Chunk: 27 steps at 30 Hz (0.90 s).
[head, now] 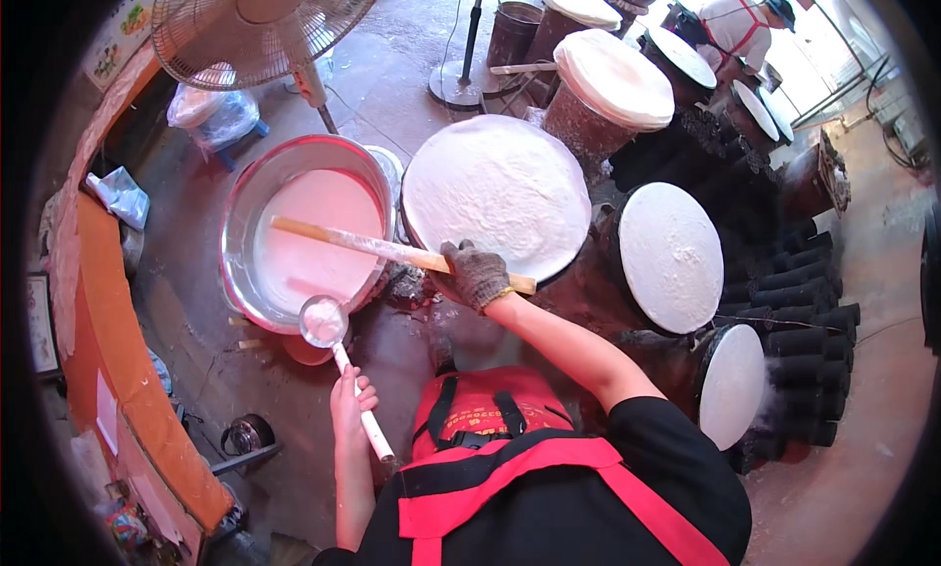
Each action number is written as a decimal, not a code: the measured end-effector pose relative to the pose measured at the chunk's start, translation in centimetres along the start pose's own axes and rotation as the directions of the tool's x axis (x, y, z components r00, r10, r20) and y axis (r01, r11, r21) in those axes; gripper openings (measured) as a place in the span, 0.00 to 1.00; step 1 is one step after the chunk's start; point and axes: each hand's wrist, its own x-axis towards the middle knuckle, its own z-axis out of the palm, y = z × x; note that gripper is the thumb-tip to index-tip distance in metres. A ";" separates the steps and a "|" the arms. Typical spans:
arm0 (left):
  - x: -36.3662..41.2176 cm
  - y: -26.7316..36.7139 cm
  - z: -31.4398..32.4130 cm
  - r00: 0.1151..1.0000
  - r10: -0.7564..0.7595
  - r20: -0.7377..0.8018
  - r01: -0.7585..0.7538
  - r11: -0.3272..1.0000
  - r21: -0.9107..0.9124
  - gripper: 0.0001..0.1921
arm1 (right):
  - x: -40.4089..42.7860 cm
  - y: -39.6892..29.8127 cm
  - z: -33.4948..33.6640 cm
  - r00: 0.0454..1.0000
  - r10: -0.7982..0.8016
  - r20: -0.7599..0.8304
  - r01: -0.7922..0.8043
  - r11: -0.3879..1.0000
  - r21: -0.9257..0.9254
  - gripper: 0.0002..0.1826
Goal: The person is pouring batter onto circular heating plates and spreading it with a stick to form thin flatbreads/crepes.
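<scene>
My left hand (354,400) is bare and closed around the white handle of a ladle (323,321), whose bowl carries pale batter at the near rim of a large metal basin (242,198). The basin holds pale liquid batter (323,257). My right hand (476,272), in a dark knitted glove, grips a long wooden stick (367,244) near its right end. The stick's far end reaches over the basin. Beneath and beyond the glove lies a round griddle topped with white batter (500,191).
More round griddles with white sheets (673,257) stand to the right, beside stacked black cylinders (801,345). A standing fan (265,22) is at the upper left, near an orange-edged counter (132,345). Stacked white sheets (614,77) lie on a drum ahead. A person (739,33) bends over griddles at the upper right.
</scene>
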 end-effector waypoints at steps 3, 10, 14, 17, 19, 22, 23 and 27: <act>1.7 2.5 -0.8 1.000 -0.009 -0.009 0.008 0.992 -0.129 0.13 | 1.0 0.3 0.1 0.997 -0.077 -0.015 0.077 0.997 -0.003 0.19; 3.6 4.4 3.2 0.991 -0.120 0.058 0.133 0.922 -0.365 0.14 | 5.5 5.5 -8.7 0.994 0.009 -0.107 -0.002 0.998 0.066 0.08; 5.7 4.3 6.6 0.986 -0.133 0.096 0.160 0.903 -0.400 0.14 | 14.1 22.6 -23.0 0.857 -0.259 -0.445 0.034 0.891 -0.452 0.16; 6.2 4.1 8.4 0.978 -0.173 0.119 0.210 0.852 -0.480 0.14 | 15.4 27.2 -36.3 0.822 0.301 -0.484 0.003 0.847 0.532 0.19; 6.7 3.5 10.1 0.968 -0.157 0.197 0.243 0.793 -0.559 0.15 | 15.7 32.3 -40.5 0.621 0.521 -0.585 -0.246 0.839 0.486 0.25; 5.5 3.3 14.3 0.970 -0.116 0.214 0.223 0.777 -0.588 0.15 | 17.5 49.7 -41.2 0.466 0.642 -0.609 -0.386 0.767 0.513 0.29; 5.2 2.9 15.3 0.973 -0.104 0.208 0.212 0.766 -0.607 0.15 | 19.0 55.8 -39.6 0.460 0.650 -0.606 -0.421 0.760 0.495 0.31; 3.0 1.7 16.9 0.991 -0.081 0.106 0.132 0.698 -0.704 0.17 | 21.3 54.3 -29.2 0.823 0.532 -0.200 -0.505 0.523 -0.686 0.30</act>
